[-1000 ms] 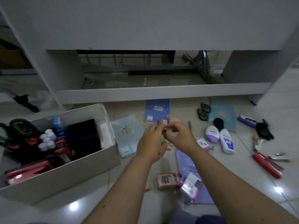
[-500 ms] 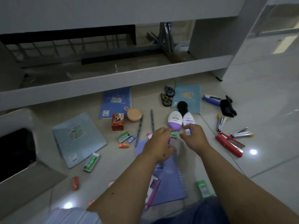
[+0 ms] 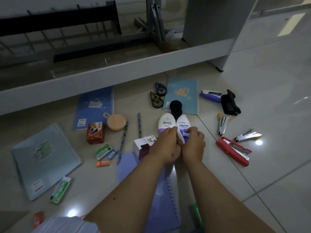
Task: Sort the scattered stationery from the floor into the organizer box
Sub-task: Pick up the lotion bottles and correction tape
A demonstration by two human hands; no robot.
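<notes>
Two white lotion bottles lie side by side on the tiled floor, one with a purple end and one labelled in blue. My left hand has its fingers curled over the near end of the purple-ended bottle. My right hand curls round the near end of the blue-labelled bottle. The two hands touch each other. The organizer box is out of view.
Around the hands lie a red box, a peach round case, two pencils, green staple boxes, several notebooks, tape dispensers, and a red stapler. A white shelf rail runs behind.
The view has swung right and the box has left the frame. Both hands moved forward from a small red item to the two bottles and closed on their near ends.
</notes>
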